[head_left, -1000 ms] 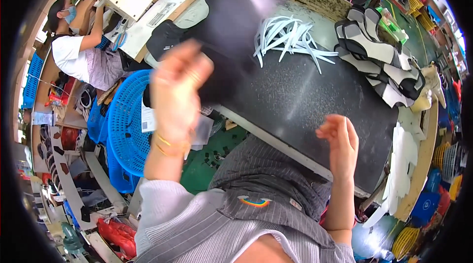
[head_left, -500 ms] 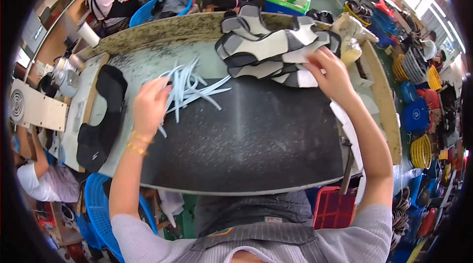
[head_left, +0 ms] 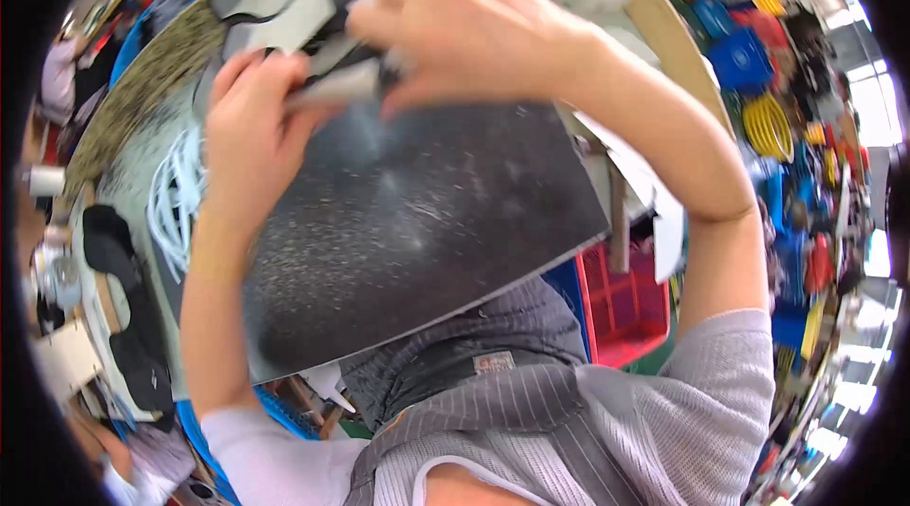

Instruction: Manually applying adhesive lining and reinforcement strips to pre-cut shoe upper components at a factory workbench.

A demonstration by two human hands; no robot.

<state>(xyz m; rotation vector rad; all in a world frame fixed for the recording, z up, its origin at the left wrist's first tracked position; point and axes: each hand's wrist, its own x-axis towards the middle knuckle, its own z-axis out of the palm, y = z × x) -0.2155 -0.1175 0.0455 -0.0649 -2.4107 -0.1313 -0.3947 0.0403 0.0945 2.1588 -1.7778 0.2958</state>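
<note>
My left hand (head_left: 248, 132) is closed, thumb and fingers pinching the end of a pale grey-and-white piece with dark edges (head_left: 343, 85). From the other side my right hand (head_left: 464, 32), blurred by motion, has its fingers curled on the same piece. Both hands are raised over the far part of the dark mat (head_left: 408, 231). Just beyond them spreads a pile of similar white, grey and black shaped pieces (head_left: 294, 18). Light blue strips (head_left: 175, 193) lie in a bundle left of my left wrist, partly hidden by it.
A black curved padded piece (head_left: 123, 307) lies at the table's left side. A raised wooden rim (head_left: 654, 4) borders the table. Below its right edge stands a red crate (head_left: 621, 302). Blue and yellow baskets (head_left: 768, 127) fill the floor at right; other people sit at left.
My view has turned right. Both hands have come together over the mat; a piece from the pile is now between them. The left hand has left the blue strips.
</note>
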